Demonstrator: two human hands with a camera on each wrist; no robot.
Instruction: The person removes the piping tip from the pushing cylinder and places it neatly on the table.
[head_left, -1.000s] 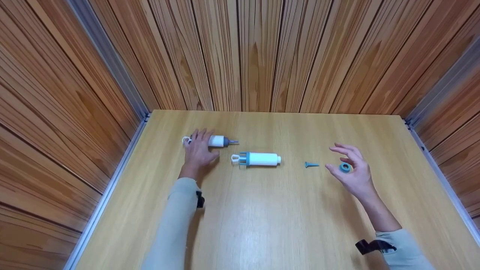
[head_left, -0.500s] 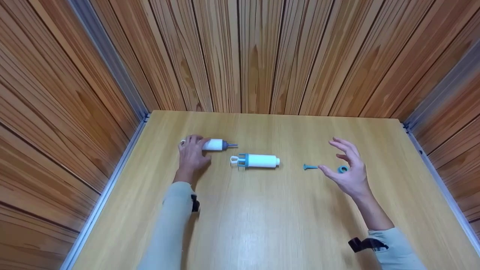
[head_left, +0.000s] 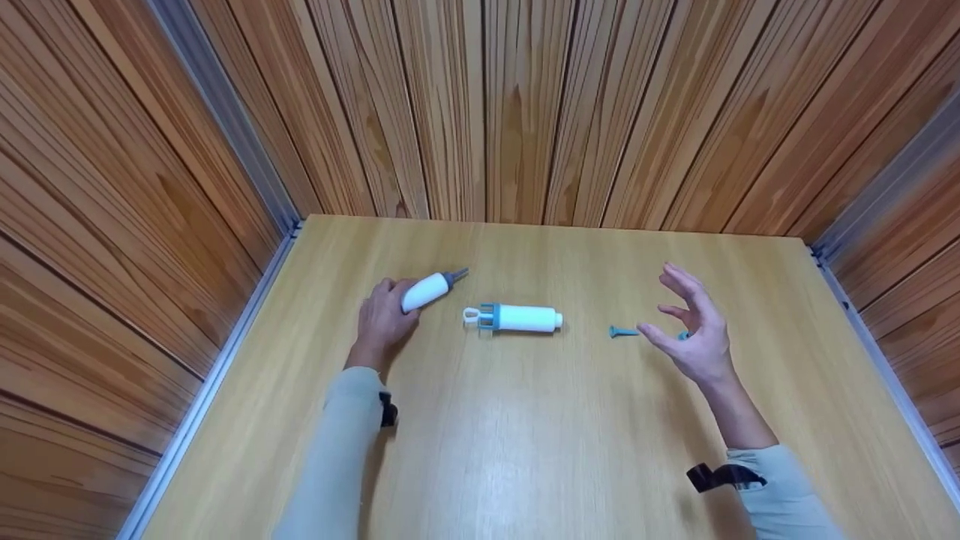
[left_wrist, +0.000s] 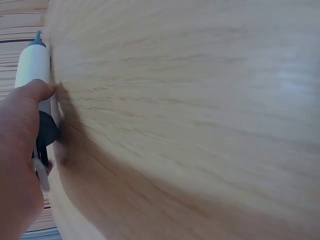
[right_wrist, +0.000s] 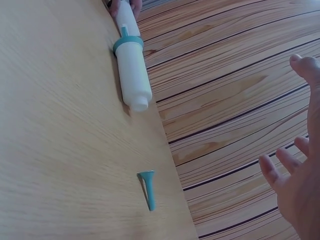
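Observation:
My left hand [head_left: 384,319] grips a white plunger syringe [head_left: 425,292] with a grey-blue nozzle, which tilts up toward the back right. In the left wrist view the thumb lies along its barrel, above a dark collar [left_wrist: 47,129] and a white loop handle [left_wrist: 42,175]. Just right of it, a second white syringe [head_left: 525,318] with a teal collar and white loop lies on the table. My right hand [head_left: 701,341] hovers with fingers spread and holds nothing. Beside its thumb lies a small teal nozzle [head_left: 622,331]; the hand mostly hides a teal ring [head_left: 683,335].
The wooden table [head_left: 480,435] ends at a slatted wood wall [head_left: 517,112] at the back. Metal rails [head_left: 217,375] run along the sides, with more wood panels beyond them. A black strap [head_left: 724,477] sits at the right cuff.
My left hand has closed round the first syringe and swung its nozzle end up toward the back. The right hand has shifted slightly left and back, covering more of the teal ring.

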